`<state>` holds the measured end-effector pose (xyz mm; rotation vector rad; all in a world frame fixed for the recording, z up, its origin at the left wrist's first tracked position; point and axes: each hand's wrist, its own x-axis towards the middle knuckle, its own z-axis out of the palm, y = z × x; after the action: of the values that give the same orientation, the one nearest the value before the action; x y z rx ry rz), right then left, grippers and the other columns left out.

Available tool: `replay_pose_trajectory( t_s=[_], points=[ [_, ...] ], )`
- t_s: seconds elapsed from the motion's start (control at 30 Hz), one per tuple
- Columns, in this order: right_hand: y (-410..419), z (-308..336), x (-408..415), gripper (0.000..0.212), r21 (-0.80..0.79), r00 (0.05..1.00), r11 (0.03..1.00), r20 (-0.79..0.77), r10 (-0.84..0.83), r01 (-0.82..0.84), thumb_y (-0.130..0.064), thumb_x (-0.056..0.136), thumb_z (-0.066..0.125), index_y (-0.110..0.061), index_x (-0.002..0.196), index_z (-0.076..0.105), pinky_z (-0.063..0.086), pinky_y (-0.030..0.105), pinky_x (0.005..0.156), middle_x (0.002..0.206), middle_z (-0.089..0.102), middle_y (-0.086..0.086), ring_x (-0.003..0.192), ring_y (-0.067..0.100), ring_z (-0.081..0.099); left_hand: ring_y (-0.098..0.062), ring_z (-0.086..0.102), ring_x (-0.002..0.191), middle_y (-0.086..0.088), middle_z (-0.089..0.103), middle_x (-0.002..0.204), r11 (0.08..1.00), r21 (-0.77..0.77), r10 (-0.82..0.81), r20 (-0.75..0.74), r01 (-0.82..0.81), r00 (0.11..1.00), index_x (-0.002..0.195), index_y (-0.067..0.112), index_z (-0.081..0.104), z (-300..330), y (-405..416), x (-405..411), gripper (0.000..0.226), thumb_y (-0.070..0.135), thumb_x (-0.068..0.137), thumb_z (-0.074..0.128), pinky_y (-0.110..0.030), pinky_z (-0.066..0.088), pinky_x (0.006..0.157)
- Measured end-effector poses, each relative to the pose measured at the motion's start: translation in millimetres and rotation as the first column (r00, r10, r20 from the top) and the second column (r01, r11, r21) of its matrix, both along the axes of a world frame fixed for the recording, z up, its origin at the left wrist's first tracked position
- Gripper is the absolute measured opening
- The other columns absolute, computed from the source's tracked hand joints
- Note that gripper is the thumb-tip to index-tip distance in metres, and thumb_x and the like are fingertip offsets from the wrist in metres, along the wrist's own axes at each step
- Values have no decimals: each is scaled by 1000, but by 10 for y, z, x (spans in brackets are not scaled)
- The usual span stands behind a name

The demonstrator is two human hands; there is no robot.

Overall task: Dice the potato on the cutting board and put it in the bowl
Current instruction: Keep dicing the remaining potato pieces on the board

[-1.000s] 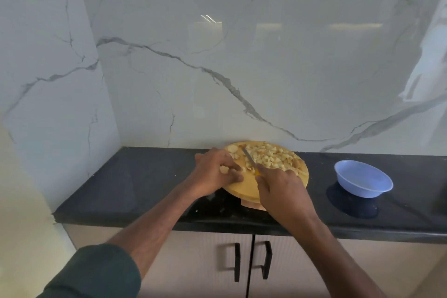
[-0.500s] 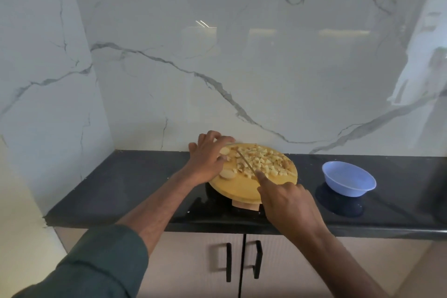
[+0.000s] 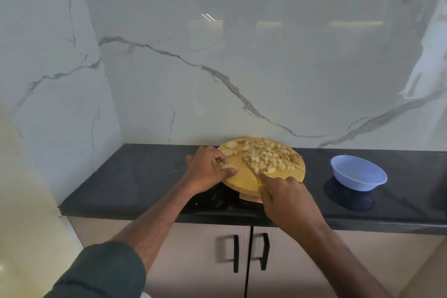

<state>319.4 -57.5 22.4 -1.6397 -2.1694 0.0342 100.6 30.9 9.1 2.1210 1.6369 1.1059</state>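
- Left hand pinches a pale potato slice between thumb and curled fingers, at the left edge of the round wooden cutting board.
- Right hand is wrapped round the yellow handle of a knife; the blade lies across the board w/ its tip pointing up-left, beside the heap.
- Diced potato pile covers the board's far right half. Two uncut round slices sit at the far left edge.
- Light-blue plastic bowl stands on the black countertop, well apart to the right of the board; looks empty, so nothing transferred yet.
- Step in hand, prob: seat the pinched slice flat on the bare near part of the board, then cut strips and cross-cut.
- To do it well: flat face down so it can't rock; left fingertips tucked back, knuckles guiding the blade.
- Keep cuts clear of the existing pile so cubes aren't re-chopped; match cube size to what's there.
- Risk: small slice means fingers sit close to the edge; slow down on the last cuts.
- Then the remaining 2 slices, then move everything to the bowl.
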Motion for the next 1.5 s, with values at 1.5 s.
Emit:
replay_pose_trajectory(
  t_s=[1.5],
  points=[
    [-243,170,-21,38,-33,979,999,-199,36,-43,-29,106,48,-29,143,58,57,28,75,94,65,-4,80,11,61,0,55,84,12,65,95,979,-159,-157,-182,129,971,120,40,70,322,18,101,39,29,83,75,-43,42,102]
  ],
)
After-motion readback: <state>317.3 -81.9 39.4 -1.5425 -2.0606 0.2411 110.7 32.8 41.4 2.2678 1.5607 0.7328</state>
